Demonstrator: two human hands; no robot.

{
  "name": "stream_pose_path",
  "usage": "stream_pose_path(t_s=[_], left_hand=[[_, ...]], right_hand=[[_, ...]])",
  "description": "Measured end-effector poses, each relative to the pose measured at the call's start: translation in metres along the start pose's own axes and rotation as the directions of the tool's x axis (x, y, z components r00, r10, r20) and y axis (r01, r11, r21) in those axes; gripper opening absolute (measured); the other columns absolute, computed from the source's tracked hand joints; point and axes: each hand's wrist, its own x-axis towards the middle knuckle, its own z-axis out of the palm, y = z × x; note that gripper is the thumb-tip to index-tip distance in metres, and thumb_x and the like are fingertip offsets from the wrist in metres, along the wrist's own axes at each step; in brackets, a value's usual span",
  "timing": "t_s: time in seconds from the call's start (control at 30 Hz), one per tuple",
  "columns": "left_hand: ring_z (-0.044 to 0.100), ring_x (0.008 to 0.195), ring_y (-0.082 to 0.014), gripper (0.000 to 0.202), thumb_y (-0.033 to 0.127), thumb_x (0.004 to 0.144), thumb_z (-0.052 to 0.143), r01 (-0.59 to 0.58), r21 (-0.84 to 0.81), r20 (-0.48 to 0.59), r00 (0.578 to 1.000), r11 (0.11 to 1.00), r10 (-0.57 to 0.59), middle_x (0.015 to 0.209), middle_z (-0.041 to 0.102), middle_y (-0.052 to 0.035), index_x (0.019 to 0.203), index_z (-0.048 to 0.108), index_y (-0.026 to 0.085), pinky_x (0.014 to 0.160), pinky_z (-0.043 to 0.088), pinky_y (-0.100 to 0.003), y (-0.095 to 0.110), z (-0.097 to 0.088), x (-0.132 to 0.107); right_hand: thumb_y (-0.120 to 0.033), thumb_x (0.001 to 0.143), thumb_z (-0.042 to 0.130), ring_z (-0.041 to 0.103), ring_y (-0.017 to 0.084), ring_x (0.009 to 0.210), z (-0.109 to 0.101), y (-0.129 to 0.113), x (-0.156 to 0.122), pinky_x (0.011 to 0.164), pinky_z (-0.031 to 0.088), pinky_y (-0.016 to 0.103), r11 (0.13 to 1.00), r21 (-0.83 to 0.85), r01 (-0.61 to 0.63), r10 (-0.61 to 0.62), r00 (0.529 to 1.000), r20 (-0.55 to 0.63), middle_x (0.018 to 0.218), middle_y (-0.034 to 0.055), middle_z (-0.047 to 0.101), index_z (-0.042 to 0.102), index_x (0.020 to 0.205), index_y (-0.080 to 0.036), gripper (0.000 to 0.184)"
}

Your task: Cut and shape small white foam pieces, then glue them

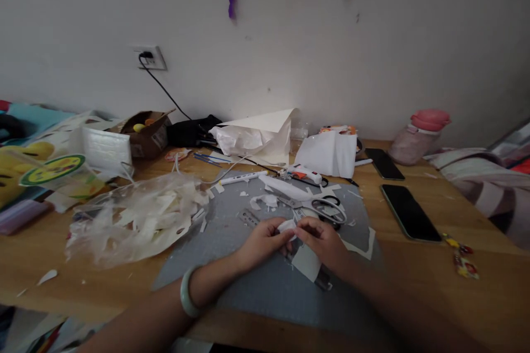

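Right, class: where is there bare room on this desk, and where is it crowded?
Bare wood between grey mat and nearer phone, down to the sweets; also the mat's left side. Crowded: behind the left hand and right hand holding the paper piece, around scissors and glue gun, and the plastic bag.

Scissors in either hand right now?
No, the scissors lie on the grey mat just beyond the hands, while the left hand and right hand pinch a small white paper piece between them.

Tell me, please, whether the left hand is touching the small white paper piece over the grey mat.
Touching. The head view shows the left hand pinching the small white paper piece, with the right hand gripping its other side.
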Motion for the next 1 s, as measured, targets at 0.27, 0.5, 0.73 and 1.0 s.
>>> stream_pose_path(t_s=[0.27, 0.5, 0.73, 1.0], left_hand=[[0.047, 0.047, -0.0090, 0.036, 0.051, 0.072, 0.062, 0.023, 0.032, 0.051, 0.998, 0.999, -0.025, 0.053, 0.056, 0.0031, 0.069, 0.056, 0.016, 0.050, 0.035, -0.022, -0.004, -0.003, 0.003], [0.045, 0.047, -0.0090, 0.034, 0.049, 0.071, 0.063, 0.046, -0.007, 0.104, 0.994, 0.999, -0.045, 0.054, 0.056, 0.0032, 0.071, 0.056, 0.016, 0.050, 0.035, -0.023, -0.005, -0.002, 0.003], [0.045, 0.048, -0.0095, 0.035, 0.051, 0.069, 0.064, 0.097, -0.022, 0.072, 0.993, 0.995, -0.095, 0.054, 0.056, 0.0027, 0.068, 0.053, 0.017, 0.051, 0.035, -0.023, -0.003, -0.001, 0.000], [0.047, 0.050, -0.0102, 0.031, 0.047, 0.074, 0.061, 0.042, -0.039, 0.124, 0.992, 0.998, -0.037, 0.057, 0.056, 0.0019, 0.072, 0.057, 0.016, 0.052, 0.036, -0.023, -0.010, -0.001, 0.002]], right_hand=[[-0.033, 0.081, 0.052, 0.052, 0.013, 0.068, -0.001, 0.010, 0.002, 0.065, 0.041, 0.025, 0.997, 0.072, -0.001, 0.000, 1.000, 0.007, 0.069, -0.0003, 0.056, 0.056, 0.073, -0.018, 0.017], [-0.031, 0.078, 0.052, 0.048, 0.012, 0.060, -0.009, 0.003, 0.001, 0.055, 0.037, 0.024, 0.999, -0.046, 0.022, -0.020, 0.999, 0.041, 0.063, -0.0012, 0.054, 0.056, 0.069, -0.019, 0.016], [-0.030, 0.081, 0.049, 0.049, 0.013, 0.062, -0.028, 0.002, 0.004, 0.057, 0.037, 0.025, 0.958, -0.284, 0.038, -0.075, 0.990, -0.121, 0.067, 0.0000, 0.055, 0.056, 0.073, -0.018, 0.016], [-0.035, 0.082, 0.050, 0.054, 0.014, 0.069, -0.015, -0.008, -0.002, 0.062, 0.041, 0.025, 0.996, -0.092, -0.014, 0.024, 0.993, 0.116, 0.073, 0.0014, 0.061, 0.060, 0.077, -0.018, 0.021]])
